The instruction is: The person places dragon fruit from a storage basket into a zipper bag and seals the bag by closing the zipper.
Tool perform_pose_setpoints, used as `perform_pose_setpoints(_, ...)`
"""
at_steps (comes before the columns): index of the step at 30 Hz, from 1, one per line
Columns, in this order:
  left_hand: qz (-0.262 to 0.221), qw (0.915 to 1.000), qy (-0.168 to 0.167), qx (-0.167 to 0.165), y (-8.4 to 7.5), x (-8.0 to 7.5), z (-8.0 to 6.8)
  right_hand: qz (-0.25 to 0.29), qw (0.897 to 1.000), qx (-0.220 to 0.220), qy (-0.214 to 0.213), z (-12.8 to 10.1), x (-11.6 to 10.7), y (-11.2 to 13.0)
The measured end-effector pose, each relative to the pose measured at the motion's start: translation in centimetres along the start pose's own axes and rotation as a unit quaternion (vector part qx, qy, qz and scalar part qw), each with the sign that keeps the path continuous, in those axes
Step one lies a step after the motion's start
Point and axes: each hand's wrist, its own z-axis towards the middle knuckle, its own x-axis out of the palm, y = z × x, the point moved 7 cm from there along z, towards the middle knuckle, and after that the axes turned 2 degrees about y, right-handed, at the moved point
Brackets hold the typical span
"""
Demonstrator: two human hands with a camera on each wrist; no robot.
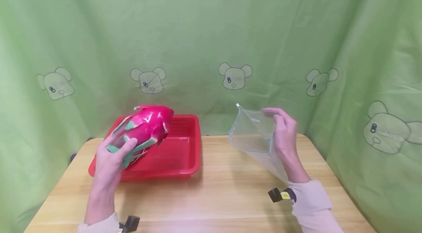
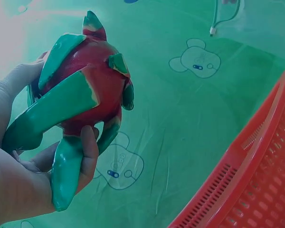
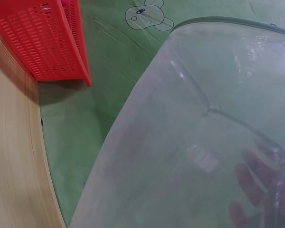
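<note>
My left hand (image 1: 113,156) grips a pink dragon fruit (image 1: 148,126) with green scales and holds it in the air over the left part of a red basket (image 1: 178,159). In the left wrist view my fingers (image 2: 88,152) curl round the dragon fruit (image 2: 85,90) from below. My right hand (image 1: 285,132) holds a clear zip bag (image 1: 254,132) by its top edge, mouth turned left toward the fruit. The right wrist view is mostly filled by the zip bag (image 3: 190,142), with my fingers (image 3: 254,183) showing through it.
A wooden table (image 1: 214,192) carries the red slotted basket, which shows also as the red basket (image 3: 42,38) in the right wrist view. A green cloth with bear prints (image 1: 211,42) hangs close behind and on both sides.
</note>
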Motion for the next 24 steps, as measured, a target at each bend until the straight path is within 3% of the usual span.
perform_pose_setpoints(13,-0.001,0.9994,0.030,0.016,0.2,1.5,-0.1,0.011,1.000,0.004,0.011,-0.1,0.3,0.2)
perform_pose_setpoints(18,-0.002,0.9995,0.022,0.024,0.2,2.0,-0.2,0.014,1.000,0.004,0.019,-0.2,0.9,0.1)
perform_pose_setpoints(24,0.004,0.9999,-0.002,0.011,0.4,2.2,-0.3,-0.003,1.000,-0.001,0.019,-0.3,1.0,0.0)
